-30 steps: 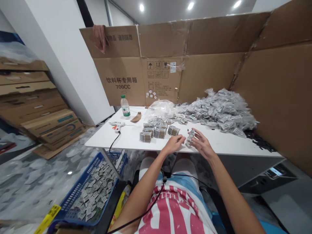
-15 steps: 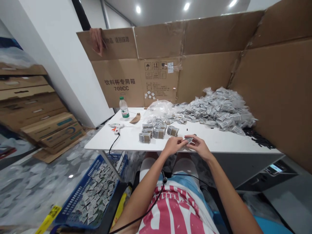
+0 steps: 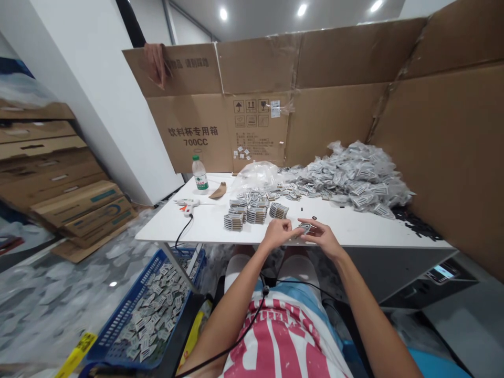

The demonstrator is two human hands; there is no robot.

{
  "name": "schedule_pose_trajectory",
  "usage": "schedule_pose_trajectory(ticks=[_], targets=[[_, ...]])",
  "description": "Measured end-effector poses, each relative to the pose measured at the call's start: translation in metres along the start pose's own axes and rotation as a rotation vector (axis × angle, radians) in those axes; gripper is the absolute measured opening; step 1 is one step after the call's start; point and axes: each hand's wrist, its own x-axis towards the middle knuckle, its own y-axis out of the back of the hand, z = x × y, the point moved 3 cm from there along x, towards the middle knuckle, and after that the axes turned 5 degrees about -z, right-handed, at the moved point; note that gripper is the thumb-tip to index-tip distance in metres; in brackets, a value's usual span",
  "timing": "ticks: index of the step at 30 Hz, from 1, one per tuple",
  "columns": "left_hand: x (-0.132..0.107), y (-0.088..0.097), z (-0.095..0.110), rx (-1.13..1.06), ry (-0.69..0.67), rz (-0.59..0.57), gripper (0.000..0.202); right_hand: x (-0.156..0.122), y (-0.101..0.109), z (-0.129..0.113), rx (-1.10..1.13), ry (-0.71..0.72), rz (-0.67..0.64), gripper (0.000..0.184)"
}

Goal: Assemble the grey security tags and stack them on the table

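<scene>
Over the near edge of the white table (image 3: pixel 205 223), my left hand (image 3: pixel 277 232) and my right hand (image 3: pixel 319 235) meet around one small striped tag (image 3: pixel 304 228). Both pinch it with curled fingers, the left at its left end, the right behind it. Just beyond my left hand stand short stacks of the same tags (image 3: pixel 252 211). A big heap of bagged tags (image 3: pixel 350 176) fills the table's far right. A tiny dark ring (image 3: pixel 314 218) lies on the table just past my right hand.
A glue gun (image 3: pixel 188 204) with its cord, a water bottle (image 3: pixel 200 175) and a clear plastic bag (image 3: pixel 258 174) sit on the table's left part. A blue basket of tags (image 3: pixel 147 310) stands on the floor at left. Cardboard walls (image 3: pixel 334 110) close off back and right.
My right hand brought the tag in from an upright hold, and the hands closed together on it. Since half a second ago they have barely moved.
</scene>
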Motion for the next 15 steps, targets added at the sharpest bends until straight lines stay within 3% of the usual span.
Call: schedule_pose_trajectory(ticks=[5, 9, 15], targets=[[-0.0020, -0.0005, 0.0049, -0.010, -0.055, -0.060, 0.061, 0.0007, 0.0007, 0.0027, 0.133, -0.033, 0.009, 0.068], [-0.0027, -0.0021, 0.0079, 0.001, -0.090, -0.135, 0.064, 0.0032, -0.0004, 0.0046, 0.132, -0.058, 0.024, 0.063], [0.0001, -0.0031, 0.0039, -0.053, -0.099, -0.126, 0.063, 0.0042, -0.0005, 0.0089, 0.162, -0.087, 0.063, 0.057]])
